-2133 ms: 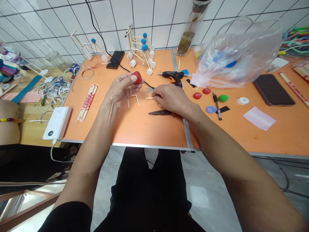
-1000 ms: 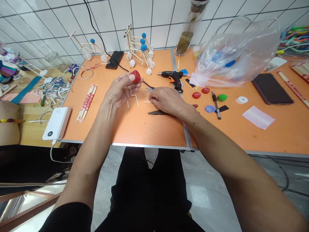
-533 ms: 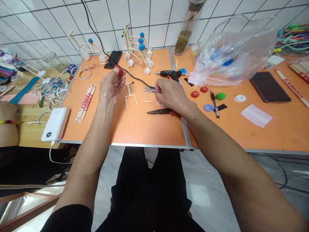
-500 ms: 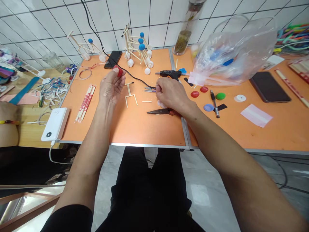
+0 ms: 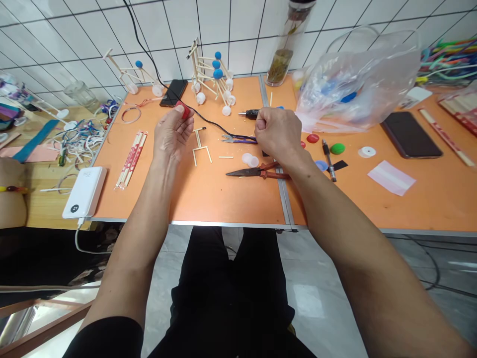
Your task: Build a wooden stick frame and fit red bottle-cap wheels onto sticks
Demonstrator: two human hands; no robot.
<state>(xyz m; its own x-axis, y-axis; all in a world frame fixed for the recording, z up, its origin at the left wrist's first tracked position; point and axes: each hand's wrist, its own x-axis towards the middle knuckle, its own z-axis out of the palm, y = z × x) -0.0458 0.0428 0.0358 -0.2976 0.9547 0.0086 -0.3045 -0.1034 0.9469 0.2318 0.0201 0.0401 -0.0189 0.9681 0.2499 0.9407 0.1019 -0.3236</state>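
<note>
Nearest us, pliers point(image 5: 249, 172) lie on the table point(image 5: 223, 204). Our left hand point(image 5: 168, 135) clamps a red piece point(image 5: 185, 112) between thumb and fingers, seemingly keeping it clear of joined sticks point(image 5: 201, 147). Our right hand point(image 5: 279, 132) is curled closed, any contents hidden, beside the glue gun point(image 5: 249, 114).

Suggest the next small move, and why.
Probably close the right hand on the glue gun and lift it: the fist already covers its rear part, though any grip is hidden, and the left hand is occupied, pinching the red piece.
</note>
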